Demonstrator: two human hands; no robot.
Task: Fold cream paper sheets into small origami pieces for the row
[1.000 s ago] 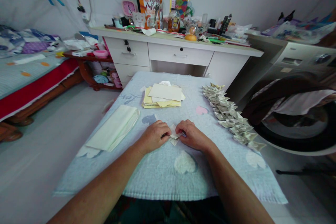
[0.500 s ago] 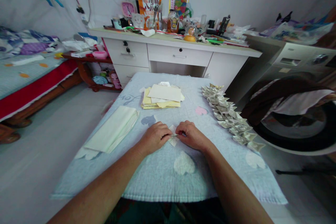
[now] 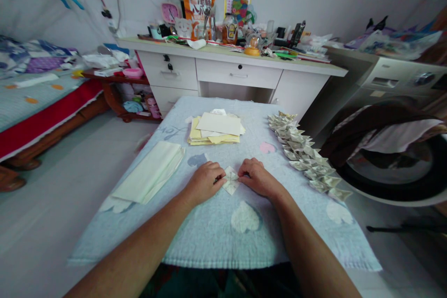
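Note:
A small square of folded paper [image 3: 231, 181] lies diamond-wise on the blue tablecloth [image 3: 209, 237], creases crossing its middle. My left hand [image 3: 207, 179] pinches its left corner between thumb and fingers. At the opposite corner, my right hand [image 3: 257, 176] has its thumb and curled fingers closed on the paper's edge. Beyond my hands sits a stack of cream and yellow paper sheets [image 3: 218, 125]. Left of my left hand lies a folded pale paper bundle [image 3: 152, 170]. Several folded paper pieces with pointed ends [image 3: 302, 149] stand nested in a long row on the right.
A white desk [image 3: 240, 67] crowded with jars, a clock and an orange bag stands behind the table. To the right is a washing machine [image 3: 391, 84] with its round door open and cloth hanging out. A bed [image 3: 45, 102] is at the left.
Both hands have drawn slightly apart, the right one more, so more of the folded paper shows between them. The paper now lies flatter, its creased middle uncovered. Stack and row are unmoved.

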